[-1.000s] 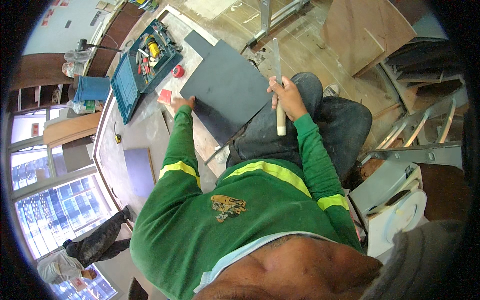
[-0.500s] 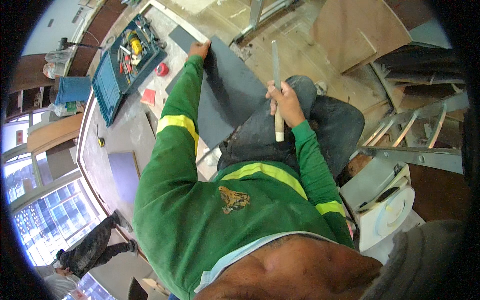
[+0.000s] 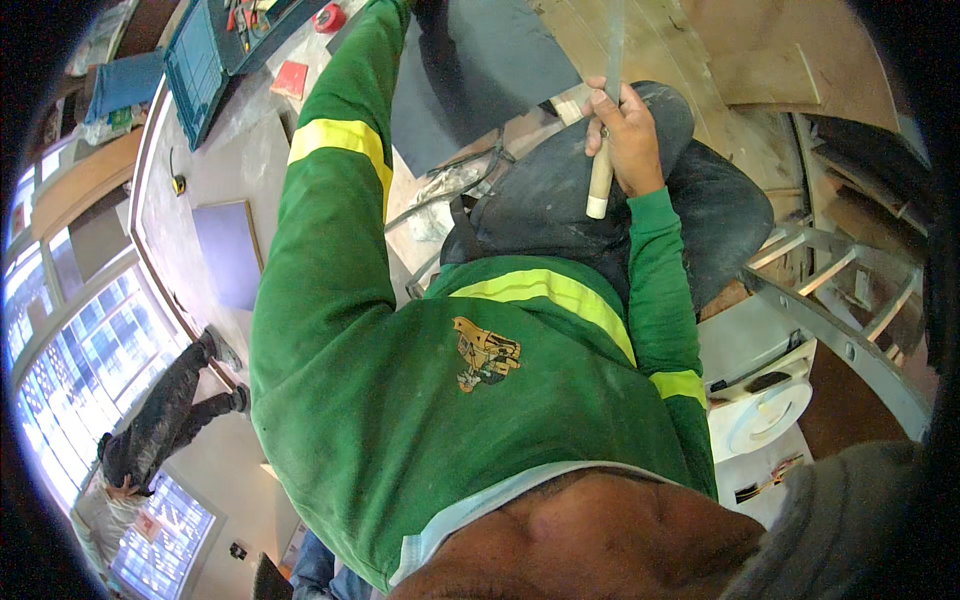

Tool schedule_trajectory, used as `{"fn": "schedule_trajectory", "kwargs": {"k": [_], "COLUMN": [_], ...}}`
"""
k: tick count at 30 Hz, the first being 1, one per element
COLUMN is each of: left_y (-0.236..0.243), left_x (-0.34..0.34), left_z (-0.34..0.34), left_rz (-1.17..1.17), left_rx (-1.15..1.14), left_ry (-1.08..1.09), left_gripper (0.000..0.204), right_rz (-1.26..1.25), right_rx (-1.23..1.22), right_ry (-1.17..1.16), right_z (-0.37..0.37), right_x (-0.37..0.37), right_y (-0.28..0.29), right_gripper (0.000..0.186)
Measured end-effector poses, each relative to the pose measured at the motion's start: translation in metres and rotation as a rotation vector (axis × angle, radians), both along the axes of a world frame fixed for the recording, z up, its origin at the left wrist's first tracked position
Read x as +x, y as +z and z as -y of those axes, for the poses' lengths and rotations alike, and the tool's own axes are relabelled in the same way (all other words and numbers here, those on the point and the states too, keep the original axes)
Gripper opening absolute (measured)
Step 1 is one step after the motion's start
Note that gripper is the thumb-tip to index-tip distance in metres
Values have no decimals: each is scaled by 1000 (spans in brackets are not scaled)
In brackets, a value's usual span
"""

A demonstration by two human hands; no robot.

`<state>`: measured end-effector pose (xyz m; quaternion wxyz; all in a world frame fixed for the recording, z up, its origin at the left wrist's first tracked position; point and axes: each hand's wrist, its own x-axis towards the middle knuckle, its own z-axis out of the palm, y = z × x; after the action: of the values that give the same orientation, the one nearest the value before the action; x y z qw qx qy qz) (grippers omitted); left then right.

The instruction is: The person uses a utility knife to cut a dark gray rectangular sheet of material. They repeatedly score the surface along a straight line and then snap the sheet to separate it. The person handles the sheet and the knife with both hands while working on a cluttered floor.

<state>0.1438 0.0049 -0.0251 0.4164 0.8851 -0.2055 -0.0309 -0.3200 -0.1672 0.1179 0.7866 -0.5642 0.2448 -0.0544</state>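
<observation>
My right hand (image 3: 625, 135) grips a long tool with a pale wooden handle (image 3: 600, 195) and a straight metal blade (image 3: 614, 40) pointing away from me, above my dark-trousered thigh (image 3: 560, 200). My left sleeve (image 3: 340, 90) reaches past the top edge, so my left hand is out of sight. Beside that arm lies a large dark grey sheet (image 3: 470, 80). On its other side are a red flat piece (image 3: 289, 80), a red round item (image 3: 328, 18) and an open teal toolbox (image 3: 195, 80) holding hand tools.
A purplish board (image 3: 225, 255) and yellow tape measure (image 3: 178, 184) lie on the left surface (image 3: 170, 240). A metal ladder (image 3: 820, 300) is at right, above white items (image 3: 760, 420). Wooden panels (image 3: 760, 85) are upper right. Another person (image 3: 170, 430) is at lower left, by windows.
My left hand moved forward along the dark sheet and left the frame. The whole scene has shifted upward in view, my right hand included, still holding the tool.
</observation>
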Motion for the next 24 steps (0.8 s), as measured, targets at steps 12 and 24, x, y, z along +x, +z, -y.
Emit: {"fn": "schedule_trajectory", "kwargs": {"k": [12,24], "left_y": [19,26], "left_x": [-96,-73], "left_z": [-2,47], "left_rz": [223,305], "left_rx": [249,404], "left_ry": [0,-119], "left_gripper": [58,56], "right_rz": [-99,-307], "right_rx": [-53,-304], "right_ry": [19,184], "right_z": [-6,2], "right_x": [5,50], "right_y": [28,23], "right_gripper": [35,50]}}
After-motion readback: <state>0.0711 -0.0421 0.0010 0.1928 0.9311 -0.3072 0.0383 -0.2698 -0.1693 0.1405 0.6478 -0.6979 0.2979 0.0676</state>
